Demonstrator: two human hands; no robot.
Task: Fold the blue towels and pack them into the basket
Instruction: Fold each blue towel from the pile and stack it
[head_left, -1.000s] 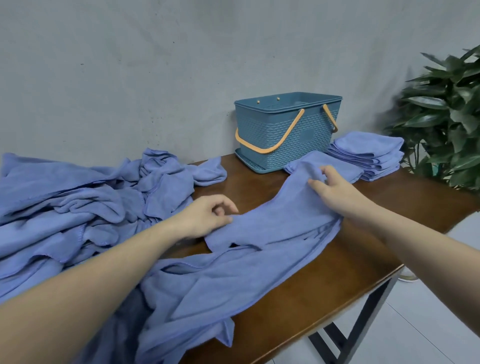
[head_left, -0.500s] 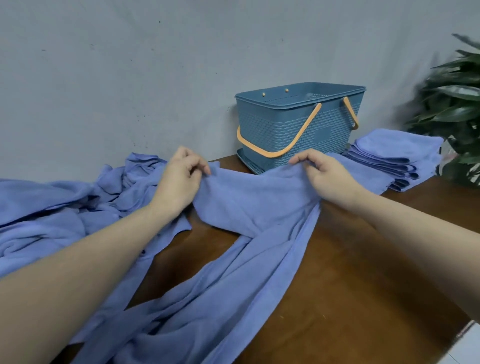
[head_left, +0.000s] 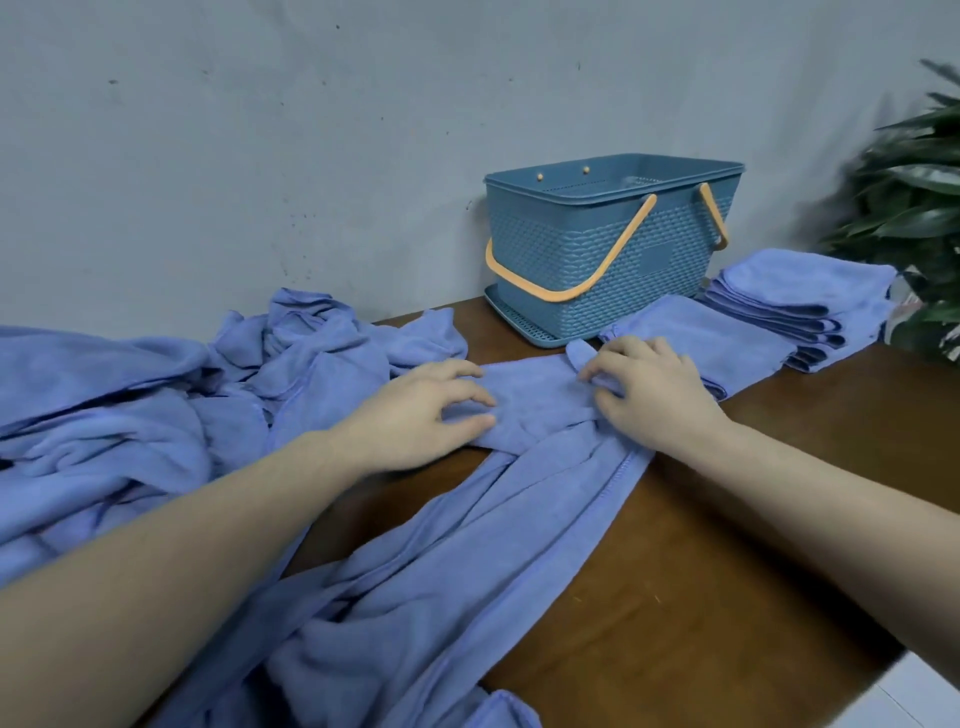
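Both hands on a blue towel (head_left: 524, 415) stretched across the wooden table (head_left: 727, 545).

The towel's near end runs off the bottom edge; the basket's (head_left: 602, 260) inside is mostly hidden. A rumpled pile (head_left: 156, 405) lies left, a folded stack (head_left: 795, 306) beside the basket, with a blurred plant (head_left: 914, 208) at right. The left hand (head_left: 410, 415) pinches the cloth; the right hand (head_left: 649, 389) seems to grip its edge with curled fingers.

No writing, label, brand or number can be read anywhere; the basket (head_left: 613, 249) carries a blank raised panel on its woven side (no lettering visible).
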